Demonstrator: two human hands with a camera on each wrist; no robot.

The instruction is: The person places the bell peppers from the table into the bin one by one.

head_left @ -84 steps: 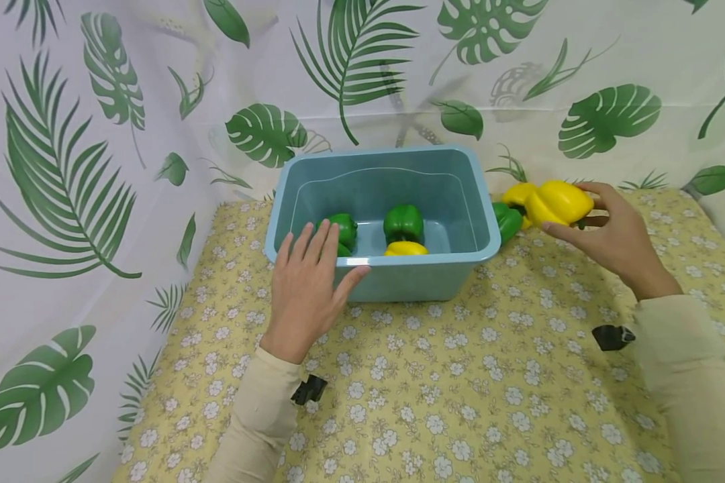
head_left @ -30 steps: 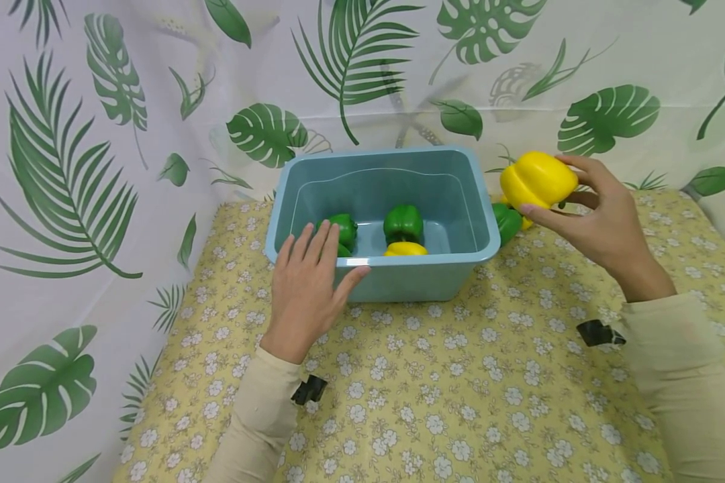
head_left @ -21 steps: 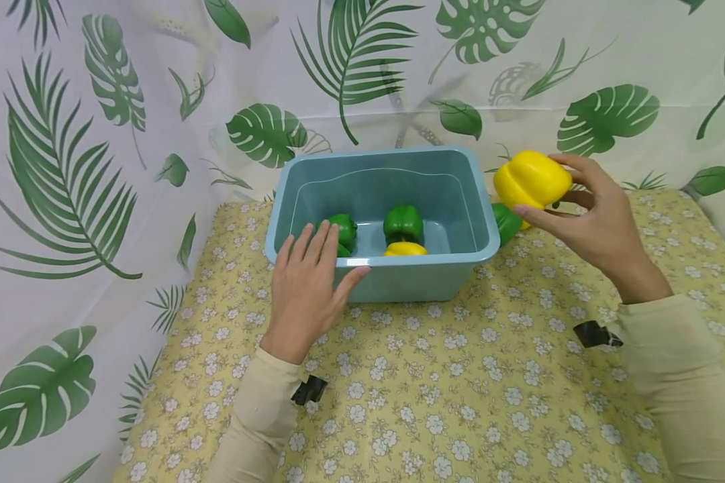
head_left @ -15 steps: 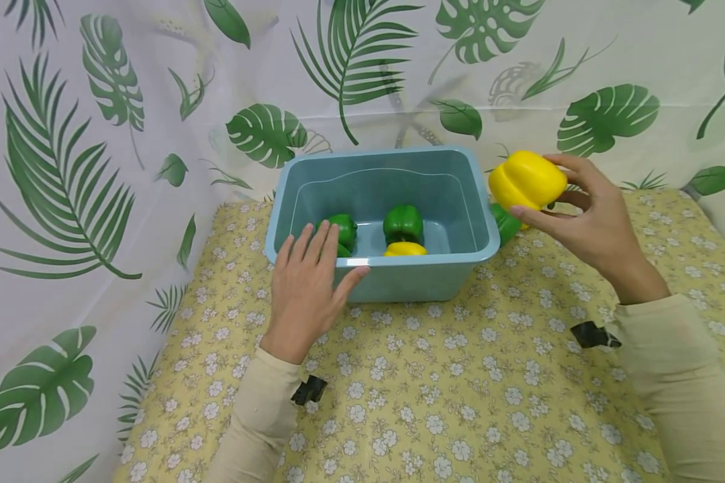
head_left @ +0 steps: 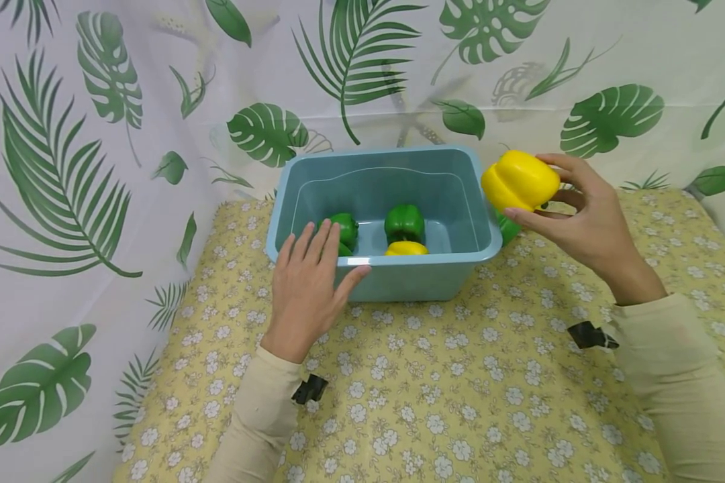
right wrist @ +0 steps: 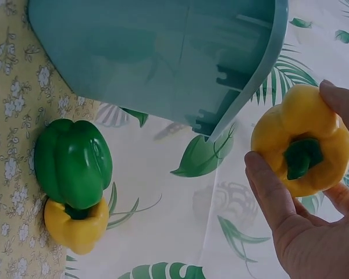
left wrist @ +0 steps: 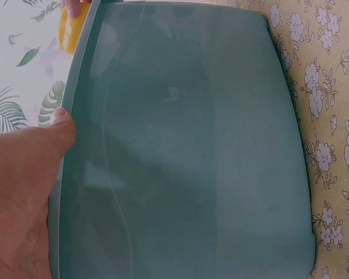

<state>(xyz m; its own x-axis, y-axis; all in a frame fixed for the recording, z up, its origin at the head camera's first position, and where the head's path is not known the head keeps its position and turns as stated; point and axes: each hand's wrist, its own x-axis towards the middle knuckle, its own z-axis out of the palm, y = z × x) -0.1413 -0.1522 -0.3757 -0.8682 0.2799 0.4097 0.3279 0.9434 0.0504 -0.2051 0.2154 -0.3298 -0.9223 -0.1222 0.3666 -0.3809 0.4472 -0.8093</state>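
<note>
My right hand (head_left: 592,218) grips a yellow bell pepper (head_left: 517,180) between thumb and fingers, up beside the bin's right rim. In the right wrist view the pepper's green stem (right wrist: 303,158) faces the camera. The blue-grey plastic bin (head_left: 399,278) stands at the back of the table. My left hand (head_left: 305,292) rests on its front left rim with fingers straight and spread, partly covering a green bell pepper (head_left: 346,230) inside. Another green bell pepper (head_left: 404,223) and a yellow bell pepper (head_left: 406,249) also lie in the bin, the yellow one half hidden by the front wall.
Right of the bin a green bell pepper (right wrist: 74,164) and a yellow bell pepper (right wrist: 77,225) lie touching on the flowered tablecloth (head_left: 399,389). A white leaf-print curtain (head_left: 205,154) hangs behind and to the left.
My right hand has lifted the yellow bell pepper from the right of the bin and carried it up and left to the rim. My left hand has stayed put.
</note>
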